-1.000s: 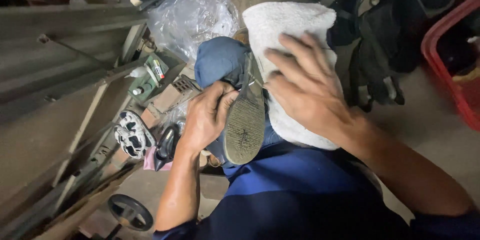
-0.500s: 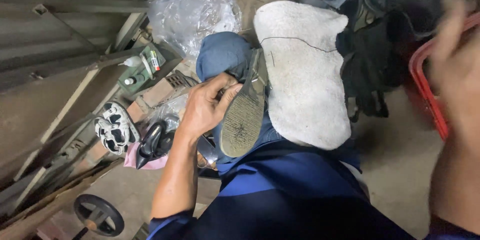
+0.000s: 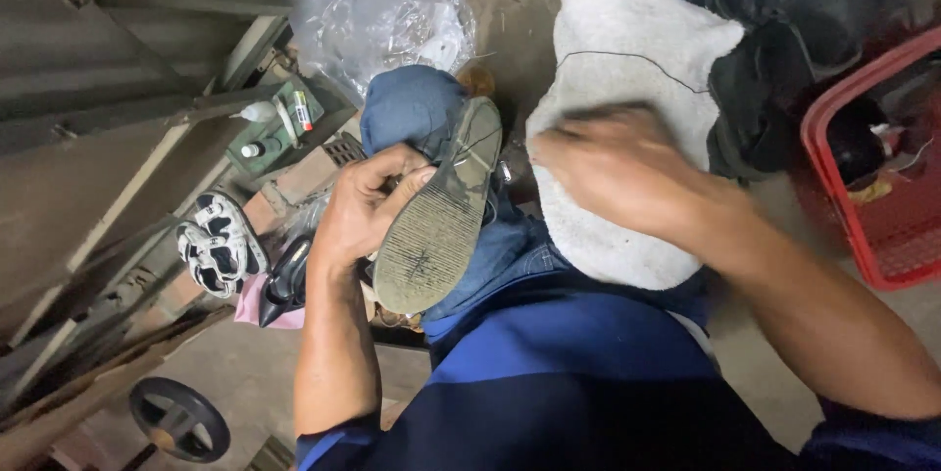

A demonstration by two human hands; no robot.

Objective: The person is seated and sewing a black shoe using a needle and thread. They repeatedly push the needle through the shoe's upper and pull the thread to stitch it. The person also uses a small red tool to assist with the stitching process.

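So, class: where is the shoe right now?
In the head view, the shoe lies sole-up on the person's left knee, gripped by the left hand, just left of the white towel.

A crumpled clear plastic bag (image 3: 382,25) lay above the left hand (image 3: 363,206), beyond the knee. Left of that hand, small white bottles (image 3: 257,113) and a tube with a red and green label (image 3: 302,110) rested in a green tray (image 3: 279,143).

a worn shoe (image 3: 439,216) is lying sole-up at the centre of the frame, its grey, scuffed tread facing the camera, toe pointing to the upper right, heel resting low over blue denim.
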